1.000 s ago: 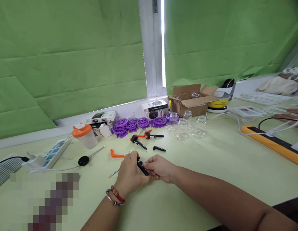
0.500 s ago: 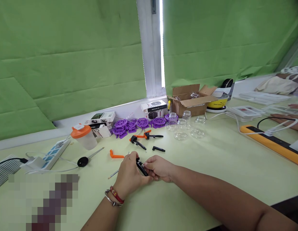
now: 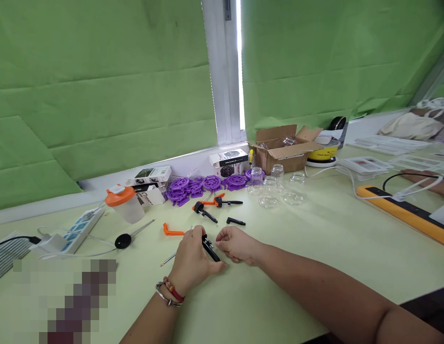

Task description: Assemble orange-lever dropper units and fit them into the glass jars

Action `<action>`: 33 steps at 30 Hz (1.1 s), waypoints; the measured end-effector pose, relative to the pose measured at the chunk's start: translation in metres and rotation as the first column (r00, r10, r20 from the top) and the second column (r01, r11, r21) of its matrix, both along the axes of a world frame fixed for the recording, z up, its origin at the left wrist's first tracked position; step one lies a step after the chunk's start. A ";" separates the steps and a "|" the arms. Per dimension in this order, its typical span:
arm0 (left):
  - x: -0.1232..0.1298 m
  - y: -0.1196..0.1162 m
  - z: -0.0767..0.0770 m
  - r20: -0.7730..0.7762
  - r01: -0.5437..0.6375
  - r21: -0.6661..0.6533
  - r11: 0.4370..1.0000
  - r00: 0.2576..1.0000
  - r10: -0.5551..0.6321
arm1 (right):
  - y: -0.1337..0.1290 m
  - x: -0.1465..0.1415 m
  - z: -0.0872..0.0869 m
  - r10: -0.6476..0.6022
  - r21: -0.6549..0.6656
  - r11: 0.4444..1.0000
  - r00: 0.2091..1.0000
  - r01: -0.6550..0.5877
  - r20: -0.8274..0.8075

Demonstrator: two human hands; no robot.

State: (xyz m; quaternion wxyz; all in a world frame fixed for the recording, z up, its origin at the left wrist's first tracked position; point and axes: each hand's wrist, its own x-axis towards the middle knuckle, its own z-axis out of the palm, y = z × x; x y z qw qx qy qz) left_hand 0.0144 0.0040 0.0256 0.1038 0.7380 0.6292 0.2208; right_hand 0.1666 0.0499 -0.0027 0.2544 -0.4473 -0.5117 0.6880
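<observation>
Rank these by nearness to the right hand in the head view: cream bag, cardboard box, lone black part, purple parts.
From the right hand:
1. Lone black part, just beyond it
2. Purple parts, farther ahead
3. Cardboard box, back, to the right
4. Cream bag, far right

The left hand [image 3: 193, 255] hides one end of the black piece [image 3: 211, 250]; a pixelated patch [image 3: 76, 303] obscures the lower left.

Workshop-like shared worktable, shown by loose purple parts [image 3: 211, 183], glass jars [image 3: 277, 174] and power strips [image 3: 83, 229].
</observation>
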 end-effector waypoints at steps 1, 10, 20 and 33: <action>0.000 0.000 0.000 0.001 0.001 -0.001 1.000 1.000 -0.001 | 0.000 0.000 0.000 -0.005 -0.011 1.000 1.000 0.005 0.004; 0.000 0.000 -0.001 0.004 -0.001 -0.008 1.000 1.000 0.002 | 0.004 0.002 0.002 0.009 -0.056 0.998 1.000 -0.008 0.018; -0.001 0.001 -0.002 0.001 0.012 -0.015 1.000 1.000 -0.012 | 0.004 0.001 0.006 0.006 -0.077 0.997 0.999 -0.003 0.044; 0.002 0.000 0.002 0.010 0.008 -0.028 1.000 1.000 -0.008 | 0.004 0.001 0.004 0.000 -0.075 0.997 0.999 0.004 0.053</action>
